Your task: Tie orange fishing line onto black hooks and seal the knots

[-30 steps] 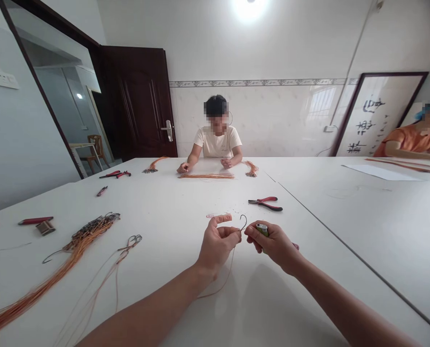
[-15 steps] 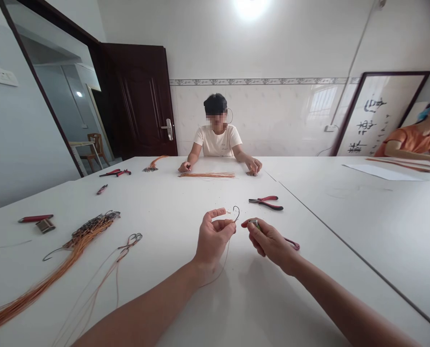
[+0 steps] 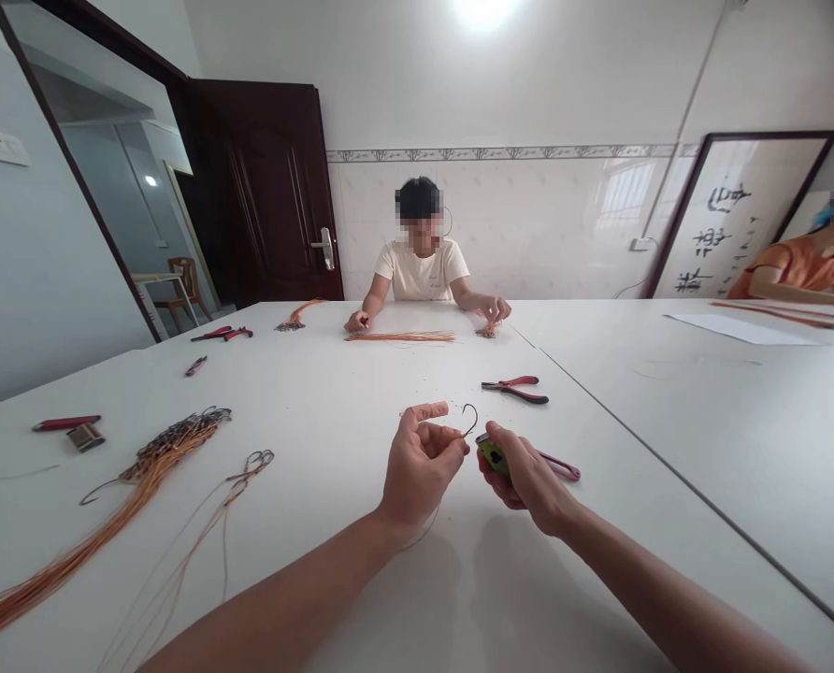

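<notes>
Between the thumb and fingers of my left hand [image 3: 424, 463] is a dark fish hook [image 3: 471, 421], its curve pointing up. A thin line hangs from this hand toward the table. My right hand [image 3: 525, 477] is wrapped round a green lighter [image 3: 493, 455] with a metal top, which faces the hook a short distance away. Beyond my hands lie red-handled pliers [image 3: 519, 388]. Partly behind my right hand is a pinkish-purple tool [image 3: 563, 467]. To the left, a few hooks [image 3: 252, 467] with orange lines rest on the white table [image 3: 333, 402].
At left lies a large bundle of hooks with orange lines [image 3: 157, 458], near a red tool [image 3: 67, 423] and a small metallic block [image 3: 86, 436]. A person [image 3: 424, 271] sits opposite, handling lines and hooks. Another person [image 3: 802, 271] is at the far right.
The lighter has turned in my right hand and shows more of its green body. My left hand has shifted slightly right with the hook.
</notes>
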A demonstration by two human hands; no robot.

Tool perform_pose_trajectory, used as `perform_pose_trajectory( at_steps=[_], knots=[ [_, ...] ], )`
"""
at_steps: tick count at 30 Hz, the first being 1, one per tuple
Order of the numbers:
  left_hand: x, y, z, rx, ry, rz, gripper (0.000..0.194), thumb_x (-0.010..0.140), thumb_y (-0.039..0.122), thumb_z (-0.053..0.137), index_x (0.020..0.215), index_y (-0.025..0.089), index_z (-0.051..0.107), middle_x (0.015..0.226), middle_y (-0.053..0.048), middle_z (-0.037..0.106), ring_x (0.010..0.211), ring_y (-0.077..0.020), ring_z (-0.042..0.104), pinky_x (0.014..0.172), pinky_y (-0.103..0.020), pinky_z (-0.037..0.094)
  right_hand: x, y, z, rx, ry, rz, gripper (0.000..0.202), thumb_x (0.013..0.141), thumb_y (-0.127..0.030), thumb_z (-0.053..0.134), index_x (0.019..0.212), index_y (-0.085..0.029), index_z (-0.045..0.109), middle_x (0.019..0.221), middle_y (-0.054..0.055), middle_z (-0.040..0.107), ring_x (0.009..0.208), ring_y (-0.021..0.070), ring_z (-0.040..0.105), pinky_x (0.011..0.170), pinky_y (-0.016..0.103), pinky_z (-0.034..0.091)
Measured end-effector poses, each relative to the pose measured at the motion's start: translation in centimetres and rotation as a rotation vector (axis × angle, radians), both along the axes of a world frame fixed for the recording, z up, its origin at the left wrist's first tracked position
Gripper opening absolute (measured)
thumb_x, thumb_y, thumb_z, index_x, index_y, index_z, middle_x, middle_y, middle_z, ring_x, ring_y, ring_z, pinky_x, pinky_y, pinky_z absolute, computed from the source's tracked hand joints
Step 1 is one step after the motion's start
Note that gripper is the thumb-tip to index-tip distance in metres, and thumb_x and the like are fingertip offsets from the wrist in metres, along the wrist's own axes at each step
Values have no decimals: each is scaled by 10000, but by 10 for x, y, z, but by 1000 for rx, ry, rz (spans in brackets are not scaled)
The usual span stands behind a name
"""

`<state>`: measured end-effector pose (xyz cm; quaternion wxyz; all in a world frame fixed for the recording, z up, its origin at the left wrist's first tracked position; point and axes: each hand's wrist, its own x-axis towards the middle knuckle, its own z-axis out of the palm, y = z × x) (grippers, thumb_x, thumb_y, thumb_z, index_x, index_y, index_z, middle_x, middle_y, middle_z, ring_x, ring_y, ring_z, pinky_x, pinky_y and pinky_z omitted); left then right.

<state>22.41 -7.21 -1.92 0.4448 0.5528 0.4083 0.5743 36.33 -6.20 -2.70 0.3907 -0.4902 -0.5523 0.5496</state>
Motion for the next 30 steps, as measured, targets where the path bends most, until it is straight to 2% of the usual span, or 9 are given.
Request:
perform_pose_trajectory(
  at_steps=[5,10,30],
  knots=[
    [3,-3,-1,21,-31,-42,343,717,200,571,1024,214,420,733,22,534,725,-159,614,660,-302,497,-2,-4,4,-27,56,18,423,791,-494,327,547,-154,388,451,-36,321,390,46,235,372,180,162],
    [4,-4,1,15,-58,-54,333,718,186,565,1017,212,422,737,27,522,732,-166,626,650,-291,500,-1,-3,5,-26,104,24,392,792,-441,329,524,-157,364,440,-40,294,388,45,205,366,183,142],
    [3,-3,1,32,-59,-76,322,715,177,568,1006,212,435,744,22,530,732,-151,609,659,-293,499,-1,-3,3,32,106,24,362,797,-379,310,509,-162,345,439,-40,278,382,47,199,348,179,142]
  ],
)
